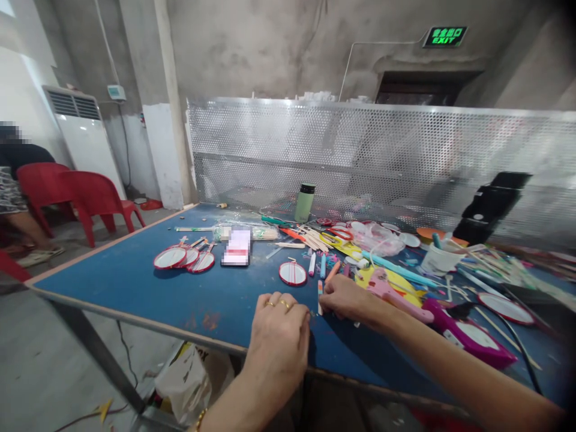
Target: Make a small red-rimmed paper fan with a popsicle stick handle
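- The slim stick (320, 294) is flat and straight, with pale wood showing along its lower part.
- Its upper part carries bands of colour, orange-red and a bluish one among them; the finer pattern is too small to tell.
- It lies on the blue tabletop (252, 300), lengthwise away from the person, beside the curled fingers of the right hand (344, 297); whether they grip it cannot be told.

Right grip (344, 298) beside striped stick (320, 289) on blue worktop (135, 294), left grip (279, 333) nearby, white disc (292, 274) beyond both, phone (236, 248) farther left, green bottle (305, 204) farther beyond.
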`<move>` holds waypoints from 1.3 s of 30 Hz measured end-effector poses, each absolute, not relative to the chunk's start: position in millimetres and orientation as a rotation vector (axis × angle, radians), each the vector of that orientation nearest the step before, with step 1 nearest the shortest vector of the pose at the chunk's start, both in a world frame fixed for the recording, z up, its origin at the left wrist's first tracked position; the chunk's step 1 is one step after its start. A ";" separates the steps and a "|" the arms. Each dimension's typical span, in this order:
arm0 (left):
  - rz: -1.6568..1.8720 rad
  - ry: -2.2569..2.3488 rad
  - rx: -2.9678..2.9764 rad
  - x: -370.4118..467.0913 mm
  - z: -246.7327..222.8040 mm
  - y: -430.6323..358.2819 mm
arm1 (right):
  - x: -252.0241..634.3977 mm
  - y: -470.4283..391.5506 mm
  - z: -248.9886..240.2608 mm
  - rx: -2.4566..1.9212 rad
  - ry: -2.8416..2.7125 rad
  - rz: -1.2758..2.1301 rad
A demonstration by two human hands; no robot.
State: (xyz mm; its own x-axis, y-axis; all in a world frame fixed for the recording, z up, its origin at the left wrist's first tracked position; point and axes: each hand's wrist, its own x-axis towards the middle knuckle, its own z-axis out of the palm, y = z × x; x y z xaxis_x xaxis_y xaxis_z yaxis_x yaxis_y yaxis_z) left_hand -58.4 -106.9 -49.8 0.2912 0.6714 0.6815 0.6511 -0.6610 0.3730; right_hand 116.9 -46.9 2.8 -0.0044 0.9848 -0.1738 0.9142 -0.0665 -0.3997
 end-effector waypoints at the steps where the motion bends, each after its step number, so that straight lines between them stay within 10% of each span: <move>1: 1.374 1.293 2.474 -64.0 -48.4 -106.8 | 116.9 -48.1 3.7 -2.106 -2.030 0.618; 26: 1.272 1.354 2.444 -78.8 -58.8 -105.6 | 113.0 -80.0 -6.8 -1.061 -2.872 -0.631; 39: 1.298 1.339 2.445 -78.7 -62.5 -103.5 | 127.5 -62.0 -3.1 -1.074 -2.871 -0.390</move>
State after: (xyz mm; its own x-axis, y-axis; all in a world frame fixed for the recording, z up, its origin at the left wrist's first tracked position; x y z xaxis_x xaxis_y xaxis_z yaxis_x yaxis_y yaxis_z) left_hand -78.7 -103.5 -62.5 0.2654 0.7198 0.6414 0.6633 -0.6191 0.4203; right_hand 127.5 -62.0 -3.1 -0.7573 0.6389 0.1354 0.6518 0.7268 0.2166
